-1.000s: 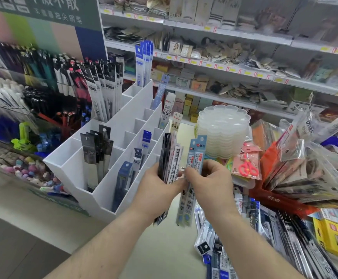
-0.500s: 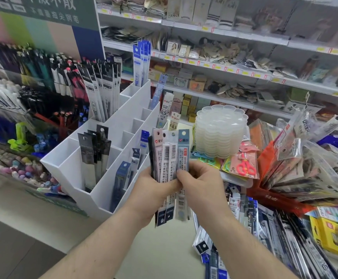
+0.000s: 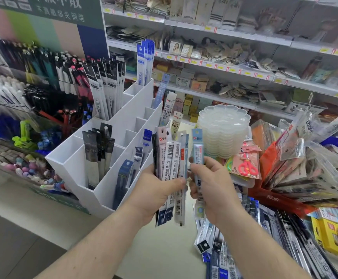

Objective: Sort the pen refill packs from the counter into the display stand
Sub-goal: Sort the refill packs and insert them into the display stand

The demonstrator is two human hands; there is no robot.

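Right hand (image 3: 210, 184) pinches one blue-topped pack (image 3: 198, 156) beside the left hand (image 3: 156, 190), which grips a fanned bundle (image 3: 170, 168) for sorting.

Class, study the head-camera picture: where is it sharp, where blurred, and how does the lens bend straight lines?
Head view: sharpest on the refill packs in the left hand; the upper-right shelves look soft and washed out; wide-angle distortion bows the shelf edges; lighting is even, without hard shadows.
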